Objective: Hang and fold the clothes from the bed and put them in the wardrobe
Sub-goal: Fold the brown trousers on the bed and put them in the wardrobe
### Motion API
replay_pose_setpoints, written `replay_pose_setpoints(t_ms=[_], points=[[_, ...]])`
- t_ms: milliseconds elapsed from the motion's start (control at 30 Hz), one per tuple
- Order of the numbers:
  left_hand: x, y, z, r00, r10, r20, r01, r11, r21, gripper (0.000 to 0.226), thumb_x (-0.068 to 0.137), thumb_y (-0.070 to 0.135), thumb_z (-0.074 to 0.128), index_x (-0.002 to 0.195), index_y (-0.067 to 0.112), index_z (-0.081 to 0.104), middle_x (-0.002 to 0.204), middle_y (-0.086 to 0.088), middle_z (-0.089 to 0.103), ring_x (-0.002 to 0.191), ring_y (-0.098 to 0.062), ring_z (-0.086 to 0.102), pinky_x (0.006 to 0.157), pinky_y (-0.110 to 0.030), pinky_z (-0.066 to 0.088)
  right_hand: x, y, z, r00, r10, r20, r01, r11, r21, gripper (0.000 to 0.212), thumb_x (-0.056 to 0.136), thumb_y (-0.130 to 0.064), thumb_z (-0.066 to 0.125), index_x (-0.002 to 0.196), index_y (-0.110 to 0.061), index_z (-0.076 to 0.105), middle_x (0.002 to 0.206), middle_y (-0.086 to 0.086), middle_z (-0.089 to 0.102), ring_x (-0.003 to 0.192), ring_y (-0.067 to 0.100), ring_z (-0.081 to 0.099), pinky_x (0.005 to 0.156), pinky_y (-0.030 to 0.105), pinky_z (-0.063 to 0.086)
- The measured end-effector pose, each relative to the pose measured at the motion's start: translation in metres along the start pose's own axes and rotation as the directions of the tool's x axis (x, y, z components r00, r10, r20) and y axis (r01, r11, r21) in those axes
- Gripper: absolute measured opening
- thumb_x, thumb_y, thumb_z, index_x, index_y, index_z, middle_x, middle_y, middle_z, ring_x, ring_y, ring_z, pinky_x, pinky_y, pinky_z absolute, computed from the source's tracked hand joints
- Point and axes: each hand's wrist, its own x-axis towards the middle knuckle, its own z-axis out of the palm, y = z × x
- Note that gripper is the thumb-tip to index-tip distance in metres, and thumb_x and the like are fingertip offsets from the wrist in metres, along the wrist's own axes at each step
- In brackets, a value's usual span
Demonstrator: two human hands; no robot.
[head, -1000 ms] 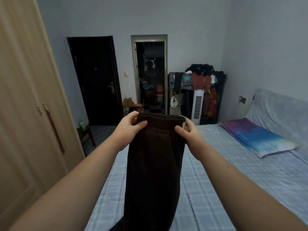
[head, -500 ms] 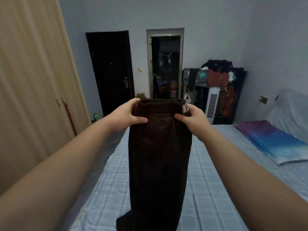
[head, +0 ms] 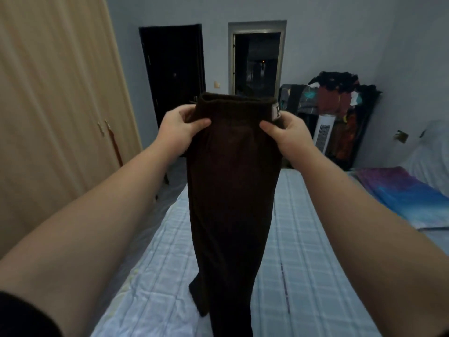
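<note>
The bed (head: pixel 303 251), under a pale checked sheet, runs away below the grip, and the wardrobe (head: pixel 56 117) with its light wooden doors shut stands well to the left of it. Held up between them, at arm's length over the mattress, hangs a pair of dark brown trousers (head: pixel 230 203), folded leg on leg; the hems trail down toward the sheet, though the dim light makes it hard to say whether they touch it. The left hand (head: pixel 178 132) pinches one end of the waistband, thumb in front and fingers curled behind; the right hand (head: pixel 289 137) pinches the other end the same way, just under a small pale label (head: pixel 275 112). The cloth looks soft, fairly thick and limp (it hangs straight, with no stiffness of its own), so it should fold easily but will sag wherever it is unsupported. The waistband is the firmest place to hold; for folding, a second hold partway down the legs would likely serve best
</note>
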Motion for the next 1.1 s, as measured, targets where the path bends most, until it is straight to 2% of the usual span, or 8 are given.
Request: replay_pose_setpoints(t_ms=[133,300,400,567,733,833,933,1100], points=[[-0.019,0.032,-0.029,0.999,0.053,0.005,-0.053,0.998,-0.025,0.024,0.082,0.020,0.081,0.103,0.026,0.070,0.105,0.005,0.074,0.098,-0.009,0.071,0.086,-0.027,0.056,-0.024,-0.047,0.012,0.996,-0.061,-0.070,0.059,0.998,-0.024,0.017,0.087,-0.029,0.077,0.102,-0.023,0.074,0.100,-0.004,0.077,0.092,0.010,0.073,0.081,0.030,0.060],[-0.052,0.078,-0.072,0.987,0.159,0.022,-0.157,0.986,-0.049,0.021,0.084,0.016,0.078,0.103,0.021,0.070,0.100,0.005,0.075,0.094,-0.008,0.072,0.080,-0.025,0.056,-0.068,-0.106,0.037,0.976,-0.129,-0.176,0.134,0.991,0.016,0.012,0.085,-0.031,0.079,0.095,-0.025,0.074,0.096,-0.003,0.077,0.090,0.012,0.074,0.080,0.030,0.060],[-0.075,0.106,-0.098,0.977,0.213,0.017,-0.212,0.975,-0.069,0.027,0.086,0.015,0.077,0.112,0.012,0.069,0.106,0.000,0.074,0.097,-0.011,0.072,0.083,-0.026,0.058,-0.093,-0.141,0.050,0.957,-0.216,-0.192,0.216,0.976,-0.021,0.017,0.089,-0.029,0.076,0.100,-0.017,0.075,0.095,-0.001,0.078,0.089,0.014,0.074,0.076,0.028,0.058],[-0.110,0.140,-0.127,0.950,0.312,0.020,-0.309,0.947,-0.086,0.019,0.085,0.016,0.077,0.103,0.019,0.071,0.099,0.003,0.074,0.093,-0.008,0.072,0.079,-0.024,0.056,-0.134,-0.180,0.059,0.939,-0.279,-0.201,0.271,0.960,-0.066,0.013,0.092,-0.029,0.071,0.098,-0.017,0.073,0.100,0.008,0.077,0.092,0.022,0.074,0.083,0.036,0.061],[-0.117,0.163,-0.141,0.942,0.336,0.008,-0.335,0.940,-0.062,0.014,0.085,0.020,0.078,0.096,0.024,0.071,0.096,0.005,0.075,0.090,-0.008,0.073,0.076,-0.024,0.056,-0.142,-0.203,0.064,0.921,-0.323,-0.218,0.301,0.945,-0.132,0.023,0.094,-0.029,0.069,0.106,-0.009,0.070,0.095,0.001,0.074,0.082,0.007,0.072,0.073,0.022,0.057],[-0.107,0.161,-0.140,0.954,0.300,0.012,-0.300,0.953,-0.039,0.013,0.084,0.025,0.079,0.095,0.024,0.071,0.095,0.003,0.076,0.089,-0.011,0.073,0.078,-0.028,0.058,-0.132,-0.200,0.064,0.921,-0.321,-0.219,0.268,0.933,-0.238,0.023,0.095,-0.034,0.067,0.104,-0.014,0.068,0.092,-0.006,0.071,0.078,-0.002,0.066,0.068,0.012,0.050],[-0.096,0.142,-0.128,0.971,0.240,0.025,-0.239,0.971,-0.021,0.014,0.085,0.026,0.079,0.095,0.020,0.071,0.092,0.004,0.075,0.084,-0.006,0.073,0.074,-0.024,0.057,-0.116,-0.176,0.062,0.941,-0.266,-0.208,0.192,0.929,-0.318,0.029,0.096,-0.042,0.063,0.109,-0.015,0.068,0.094,-0.007,0.069,0.082,-0.003,0.063,0.065,0.006,0.046],[-0.061,0.066,-0.090,0.992,0.112,0.051,-0.113,0.993,0.032,0.015,0.083,0.030,0.080,0.094,0.023,0.072,0.093,0.004,0.075,0.087,-0.008,0.073,0.079,-0.027,0.059,-0.077,-0.094,0.056,0.973,-0.146,-0.181,0.075,0.934,-0.349,0.033,0.095,-0.049,0.062,0.111,-0.020,0.068,0.098,-0.008,0.068,0.088,0.003,0.062,0.073,0.016,0.047]])
